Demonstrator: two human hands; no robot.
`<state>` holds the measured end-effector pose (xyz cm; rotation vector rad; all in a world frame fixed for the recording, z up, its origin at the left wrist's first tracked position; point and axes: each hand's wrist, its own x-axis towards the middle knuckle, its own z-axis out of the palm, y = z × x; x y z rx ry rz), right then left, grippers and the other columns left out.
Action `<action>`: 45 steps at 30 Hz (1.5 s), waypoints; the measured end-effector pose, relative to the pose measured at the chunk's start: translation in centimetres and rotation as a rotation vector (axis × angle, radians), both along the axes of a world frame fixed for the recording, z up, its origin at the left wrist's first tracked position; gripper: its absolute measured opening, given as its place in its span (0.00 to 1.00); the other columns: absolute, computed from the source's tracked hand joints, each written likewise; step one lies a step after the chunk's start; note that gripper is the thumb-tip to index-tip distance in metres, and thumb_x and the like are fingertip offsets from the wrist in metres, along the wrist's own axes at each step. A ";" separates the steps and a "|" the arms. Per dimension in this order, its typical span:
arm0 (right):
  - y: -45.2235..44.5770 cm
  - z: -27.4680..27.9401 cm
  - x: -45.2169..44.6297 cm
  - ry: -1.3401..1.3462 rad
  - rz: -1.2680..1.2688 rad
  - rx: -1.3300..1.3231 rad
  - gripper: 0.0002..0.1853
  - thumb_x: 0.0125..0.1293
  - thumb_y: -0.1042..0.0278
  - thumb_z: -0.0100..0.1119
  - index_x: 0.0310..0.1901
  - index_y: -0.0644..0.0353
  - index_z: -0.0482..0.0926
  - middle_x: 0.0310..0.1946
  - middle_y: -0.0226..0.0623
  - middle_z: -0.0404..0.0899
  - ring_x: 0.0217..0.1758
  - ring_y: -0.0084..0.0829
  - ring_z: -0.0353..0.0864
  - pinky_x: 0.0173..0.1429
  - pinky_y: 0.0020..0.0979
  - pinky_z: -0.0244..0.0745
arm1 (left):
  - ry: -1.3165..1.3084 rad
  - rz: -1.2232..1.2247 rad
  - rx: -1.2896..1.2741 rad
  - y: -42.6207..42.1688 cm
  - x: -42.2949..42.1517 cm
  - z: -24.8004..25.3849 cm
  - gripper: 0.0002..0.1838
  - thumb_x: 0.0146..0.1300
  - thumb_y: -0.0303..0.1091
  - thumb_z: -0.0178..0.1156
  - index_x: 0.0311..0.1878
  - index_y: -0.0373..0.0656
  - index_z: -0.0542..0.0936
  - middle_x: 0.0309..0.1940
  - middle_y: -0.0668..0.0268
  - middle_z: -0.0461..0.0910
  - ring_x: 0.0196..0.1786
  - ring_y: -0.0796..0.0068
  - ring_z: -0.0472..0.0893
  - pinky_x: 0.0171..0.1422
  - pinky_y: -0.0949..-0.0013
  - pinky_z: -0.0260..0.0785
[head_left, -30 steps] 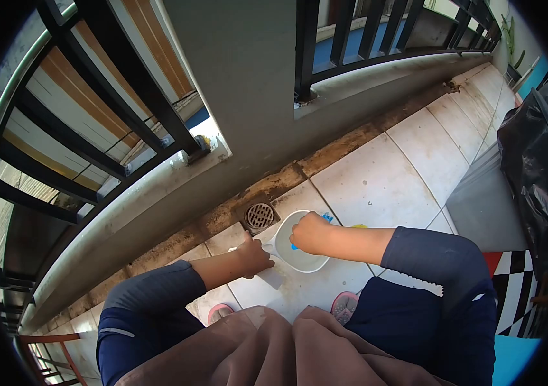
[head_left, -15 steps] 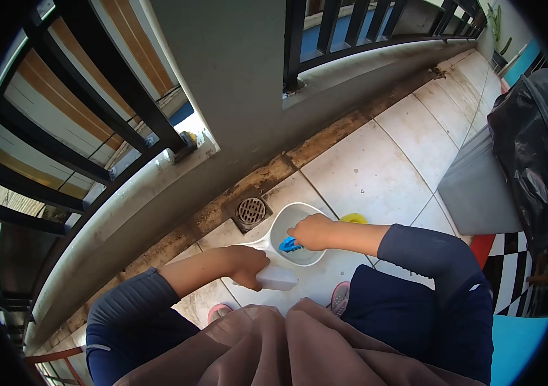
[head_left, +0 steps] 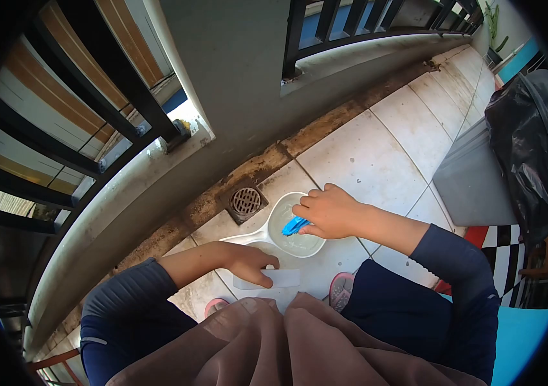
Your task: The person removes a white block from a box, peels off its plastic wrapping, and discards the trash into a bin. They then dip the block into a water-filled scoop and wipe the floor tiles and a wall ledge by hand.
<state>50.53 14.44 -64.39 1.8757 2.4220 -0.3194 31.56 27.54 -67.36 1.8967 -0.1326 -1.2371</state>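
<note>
Nearest of all, a brown cloth [head_left: 254, 350] drapes in folds over the person's lap, with dark blue trousers [head_left: 393, 309] showing beside it; pink sandals [head_left: 341, 293] poke out on the tiled floor [head_left: 357, 161] just past its hem; between them the left hand [head_left: 252, 262] bends over a white box [head_left: 283, 279], its grip mostly closed, thumb along the near side and a finger at the top edge; how tightly it holds I can't tell from here, nor whether the box touches the tiles.

Just beyond the box sits a white dipper [head_left: 312, 247], its handle [head_left: 246, 238] running leftward behind the left hand; the right hand [head_left: 333, 212] comes over the dipper's right side, its grip pinched closed on a blue brush [head_left: 296, 225], which slants down over the bowl; I can't make out whether the bristles meet the bottom.

Past the dipper, a little to the left, a round drain grate [head_left: 246, 201] is set in the floor; off right stands a grey bin [head_left: 472, 183] with a black bag [head_left: 523, 128] hanging over it; farther on, a brown-stained strip [head_left: 319, 133] follows the foot of the grey wall [head_left: 235, 77]; black railings [head_left: 323, 26] stand along it; away at the far end is a cactus [head_left: 492, 26].
</note>
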 end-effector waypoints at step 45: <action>-12.2 -13.9 9.2 -0.184 -0.453 -1.293 0.23 0.59 0.45 0.57 0.43 0.57 0.82 0.42 0.40 0.82 0.47 0.37 0.80 0.50 0.37 0.74 | 0.122 0.892 -0.545 0.0 0.9 -2.7 0.42 0.56 0.37 0.66 0.67 0.39 0.51 0.59 0.55 0.66 0.58 0.66 0.71 0.59 0.64 0.69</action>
